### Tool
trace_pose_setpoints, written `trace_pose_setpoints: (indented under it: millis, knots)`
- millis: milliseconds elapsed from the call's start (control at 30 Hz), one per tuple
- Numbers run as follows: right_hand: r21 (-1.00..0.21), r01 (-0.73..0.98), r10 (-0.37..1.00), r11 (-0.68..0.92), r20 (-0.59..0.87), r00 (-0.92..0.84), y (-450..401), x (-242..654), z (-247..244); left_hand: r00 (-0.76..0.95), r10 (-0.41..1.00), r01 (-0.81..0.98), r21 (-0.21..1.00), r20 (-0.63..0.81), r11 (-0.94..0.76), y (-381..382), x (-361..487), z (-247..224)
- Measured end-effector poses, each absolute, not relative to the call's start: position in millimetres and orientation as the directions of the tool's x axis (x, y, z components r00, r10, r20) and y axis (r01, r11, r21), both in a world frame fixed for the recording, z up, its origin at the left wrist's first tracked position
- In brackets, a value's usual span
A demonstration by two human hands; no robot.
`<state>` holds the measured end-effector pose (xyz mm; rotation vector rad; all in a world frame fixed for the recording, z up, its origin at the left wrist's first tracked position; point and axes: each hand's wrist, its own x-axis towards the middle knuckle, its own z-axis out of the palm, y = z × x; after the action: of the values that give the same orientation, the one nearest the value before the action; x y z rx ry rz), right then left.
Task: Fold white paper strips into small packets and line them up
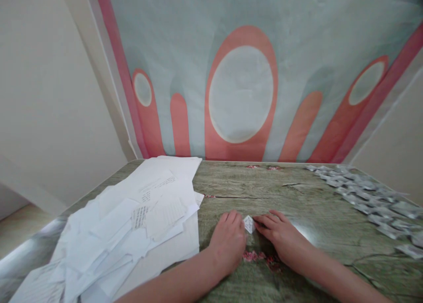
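Observation:
A small folded piece of white paper (249,224) with creases and faint print sits between my hands on the wood-patterned table. At its left edge, my left hand (228,239) has its fingers bent together and grips the paper. My right hand (280,232) pinches the right edge, thumb and fingertips close together. Parts of the paper under the fingertips are hidden.
A large spread of loose white sheets (109,241), some printed, covers the table's left side. Rows of small folded paper pieces (366,195) line the right side. Behind the table (238,188) hangs a patterned sheet (243,38).

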<state>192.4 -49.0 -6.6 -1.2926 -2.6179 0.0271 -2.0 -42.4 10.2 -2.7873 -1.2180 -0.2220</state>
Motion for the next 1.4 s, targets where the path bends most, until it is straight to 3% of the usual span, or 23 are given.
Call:
trace_pose_setpoints:
  millis: [367,667,867,1400]
  knots:
    - [-0.209,0.771,0.787,0.602,0.321,-0.527,-45,191,-18,0.629,0.728,0.678,0.266,0.273,-0.685,-24,-17,3]
    - [-0.322,0.774,0.826,0.545,0.362,-0.432,-49,185,-21,0.617,0.738,0.677,0.293,0.274,-0.675,-23,-18,4]
    - [-0.381,0.752,0.833,0.538,0.378,-0.405,-48,183,-24,0.533,0.794,0.697,0.38,0.293,-0.608,-24,-16,3]
    - [-0.533,0.687,0.866,0.494,0.37,-0.336,-44,182,-31,0.568,0.777,0.513,0.621,0.272,-0.592,-18,-16,-1]
